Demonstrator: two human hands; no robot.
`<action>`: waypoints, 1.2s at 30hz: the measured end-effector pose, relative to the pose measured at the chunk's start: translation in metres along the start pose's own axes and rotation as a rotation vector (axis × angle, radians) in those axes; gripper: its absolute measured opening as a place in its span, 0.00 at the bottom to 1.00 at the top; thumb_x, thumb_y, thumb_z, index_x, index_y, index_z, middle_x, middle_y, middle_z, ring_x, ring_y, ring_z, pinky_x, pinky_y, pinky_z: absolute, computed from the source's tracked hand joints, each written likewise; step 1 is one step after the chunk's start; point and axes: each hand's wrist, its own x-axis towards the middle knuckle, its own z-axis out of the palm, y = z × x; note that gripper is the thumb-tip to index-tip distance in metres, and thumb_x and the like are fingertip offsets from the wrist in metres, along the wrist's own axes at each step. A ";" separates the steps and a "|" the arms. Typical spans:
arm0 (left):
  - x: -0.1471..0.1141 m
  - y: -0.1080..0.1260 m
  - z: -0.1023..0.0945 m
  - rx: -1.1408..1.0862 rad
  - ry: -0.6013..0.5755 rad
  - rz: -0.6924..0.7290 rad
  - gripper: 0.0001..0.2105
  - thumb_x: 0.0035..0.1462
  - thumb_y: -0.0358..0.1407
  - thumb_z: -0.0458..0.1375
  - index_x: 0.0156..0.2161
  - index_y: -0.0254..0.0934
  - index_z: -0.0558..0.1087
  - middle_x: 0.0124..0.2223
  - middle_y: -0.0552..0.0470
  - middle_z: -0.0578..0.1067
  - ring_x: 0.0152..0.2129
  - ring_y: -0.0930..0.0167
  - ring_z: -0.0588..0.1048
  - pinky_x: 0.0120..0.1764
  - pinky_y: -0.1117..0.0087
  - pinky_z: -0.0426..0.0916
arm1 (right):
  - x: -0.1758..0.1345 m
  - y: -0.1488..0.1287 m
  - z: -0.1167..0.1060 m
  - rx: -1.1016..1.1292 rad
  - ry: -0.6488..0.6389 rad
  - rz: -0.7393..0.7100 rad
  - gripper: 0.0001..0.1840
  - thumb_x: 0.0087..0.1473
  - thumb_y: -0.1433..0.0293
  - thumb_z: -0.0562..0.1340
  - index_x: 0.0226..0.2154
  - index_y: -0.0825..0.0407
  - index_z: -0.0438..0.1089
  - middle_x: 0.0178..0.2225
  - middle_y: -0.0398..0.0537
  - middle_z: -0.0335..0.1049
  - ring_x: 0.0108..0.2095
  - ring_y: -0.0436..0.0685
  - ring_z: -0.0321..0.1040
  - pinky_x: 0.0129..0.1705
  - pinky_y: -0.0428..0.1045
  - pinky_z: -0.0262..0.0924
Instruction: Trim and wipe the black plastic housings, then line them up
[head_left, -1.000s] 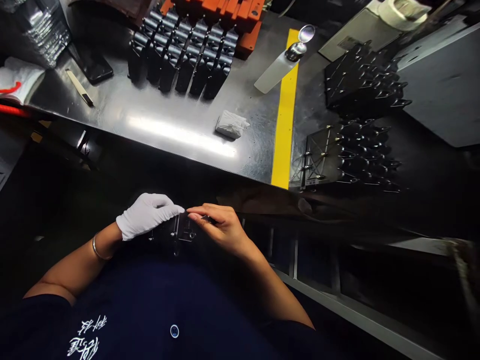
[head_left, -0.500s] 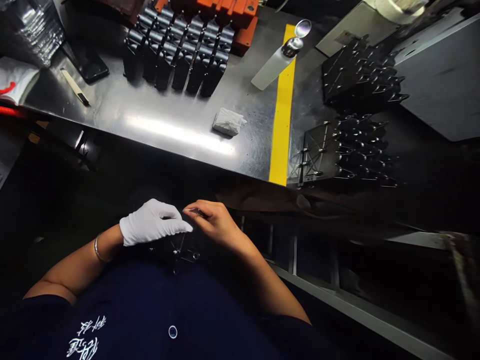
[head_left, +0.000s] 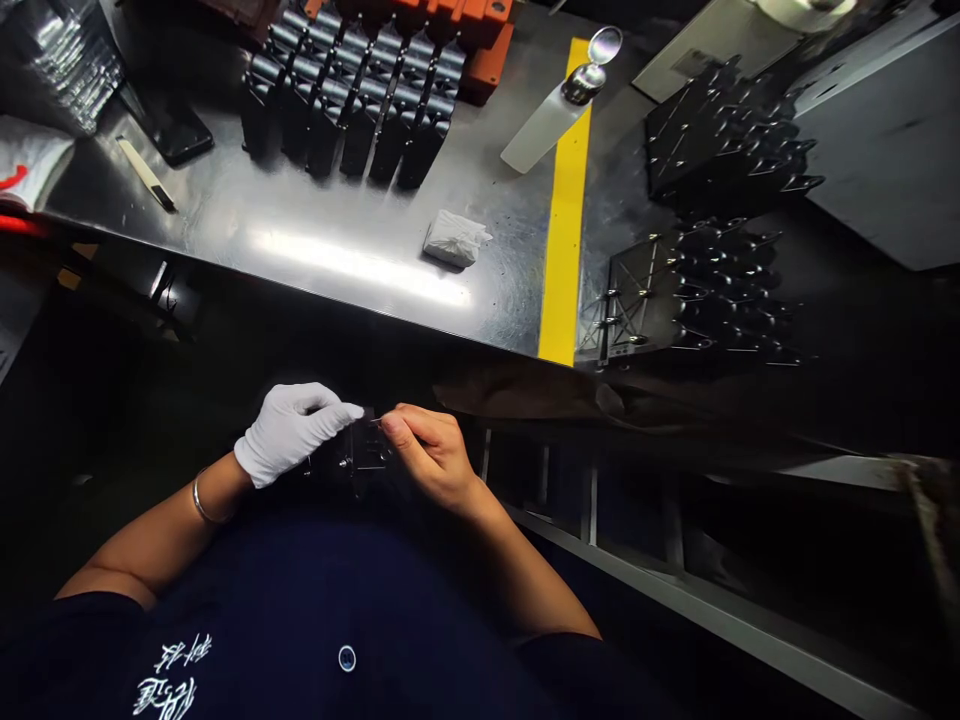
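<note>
My left hand [head_left: 291, 432], in a white glove, pinches a dark black part [head_left: 363, 458] with small shiny posts. Much of this part blends into the dark clothing behind it. Facing it, my bare right hand [head_left: 435, 452] is closed in a pinch, thumb against forefinger. A thin, shiny sliver [head_left: 377, 420] pokes out of these fingertips toward the part; its kind is too small to make out. Both hands are in front of the bench edge, their fingertips a short way apart.
On the metal bench [head_left: 300, 215] stand rows of black moulded parts [head_left: 352, 100], a folded white wipe [head_left: 455, 238], a flip-top bottle [head_left: 547, 125] and a cutter-like tool [head_left: 146, 175]. Yellow tape [head_left: 564, 240] crosses it. More black parts [head_left: 727, 290] are stacked at right.
My left hand has shifted slightly up and left, and the black part has turned in it. My right hand has rotated, its thumb now on top, and moved a little right.
</note>
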 end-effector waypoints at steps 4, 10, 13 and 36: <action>-0.001 0.001 0.000 0.004 0.007 0.010 0.16 0.50 0.45 0.62 0.20 0.35 0.74 0.19 0.55 0.72 0.17 0.77 0.66 0.22 0.75 0.61 | 0.000 0.000 0.000 -0.029 0.004 -0.036 0.16 0.62 0.71 0.53 0.23 0.54 0.64 0.19 0.40 0.56 0.20 0.45 0.54 0.22 0.44 0.50; -0.001 0.002 0.000 -0.004 -0.006 -0.026 0.17 0.49 0.46 0.62 0.20 0.34 0.73 0.19 0.55 0.71 0.17 0.77 0.65 0.21 0.75 0.60 | -0.001 0.002 0.000 -0.038 -0.003 -0.062 0.16 0.62 0.73 0.53 0.22 0.54 0.62 0.19 0.39 0.54 0.19 0.45 0.53 0.22 0.44 0.49; -0.001 0.001 0.002 -0.026 0.018 -0.069 0.17 0.48 0.46 0.63 0.19 0.34 0.73 0.18 0.55 0.70 0.17 0.77 0.64 0.21 0.75 0.59 | -0.001 0.002 -0.002 -0.033 -0.017 -0.086 0.17 0.61 0.74 0.53 0.21 0.53 0.60 0.18 0.39 0.52 0.19 0.45 0.51 0.23 0.44 0.48; 0.002 -0.002 0.004 -0.030 0.074 -0.112 0.19 0.47 0.48 0.63 0.18 0.34 0.70 0.17 0.57 0.66 0.17 0.77 0.62 0.21 0.74 0.57 | -0.003 0.002 -0.006 -0.092 0.020 -0.199 0.13 0.60 0.75 0.53 0.25 0.54 0.67 0.19 0.43 0.64 0.20 0.48 0.60 0.24 0.45 0.55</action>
